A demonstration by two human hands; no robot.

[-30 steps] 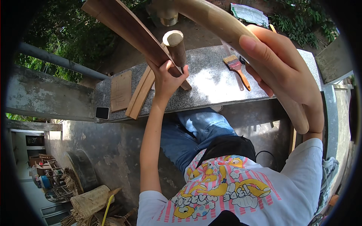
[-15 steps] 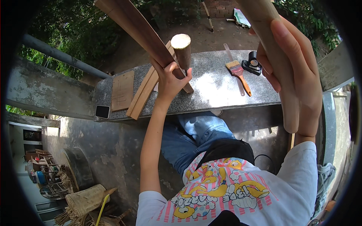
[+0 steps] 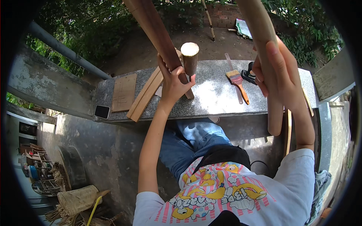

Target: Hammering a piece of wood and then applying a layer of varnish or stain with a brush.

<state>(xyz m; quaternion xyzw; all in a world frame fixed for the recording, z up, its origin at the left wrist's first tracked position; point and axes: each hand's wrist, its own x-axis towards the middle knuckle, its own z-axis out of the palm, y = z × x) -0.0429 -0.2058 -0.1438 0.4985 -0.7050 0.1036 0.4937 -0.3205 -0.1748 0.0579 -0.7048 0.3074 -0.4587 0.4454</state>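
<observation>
My left hand is closed on a long dark-brown wooden plank, tilted, its lower end at the grey stone tabletop. Right by that hand's thumb is a short round wooden piece with a pale cut top. Its lower end is partly hidden, so I cannot tell whether my thumb touches it. My right hand grips a thick, smooth round wooden stick, raised over the right part of the table, its upper end out of view.
On the tabletop lie two light wooden strips, a thin marked board, a phone, a paintbrush across a ruler, and a black device. A woven straw roll is on the floor at lower left.
My right hand and the round stick have shifted left, and the stick now stands more upright. The view has moved a little; my left hand keeps its hold on the plank.
</observation>
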